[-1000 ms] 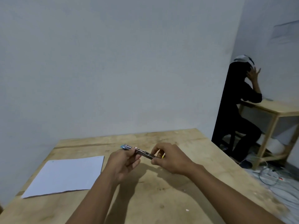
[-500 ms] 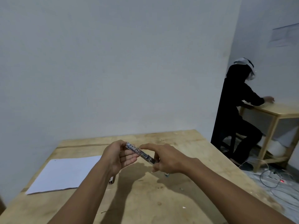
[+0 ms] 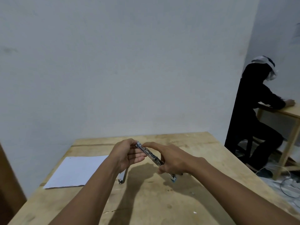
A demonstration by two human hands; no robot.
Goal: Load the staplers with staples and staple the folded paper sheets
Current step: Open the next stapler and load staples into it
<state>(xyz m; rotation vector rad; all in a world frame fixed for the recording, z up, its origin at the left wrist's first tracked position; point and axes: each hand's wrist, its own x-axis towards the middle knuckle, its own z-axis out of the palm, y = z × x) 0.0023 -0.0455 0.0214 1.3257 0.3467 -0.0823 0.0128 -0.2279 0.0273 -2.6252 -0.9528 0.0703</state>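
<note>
Paper [image 3: 78,170] lies flat at left of table [image 3: 146,200]; left hand [image 3: 127,157] curls round far end of opened stapler [image 3: 155,158], held above table; right hand [image 3: 172,160] grips near end, forefinger laid along magazine [image 3: 146,150], contents not discernible; advise holding magazine level and seating strip fully before closing.

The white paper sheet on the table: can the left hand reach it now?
Probably yes: the white paper sheet lies uncovered beside the left hand, but that hand grips the silver metal stapler.
</note>
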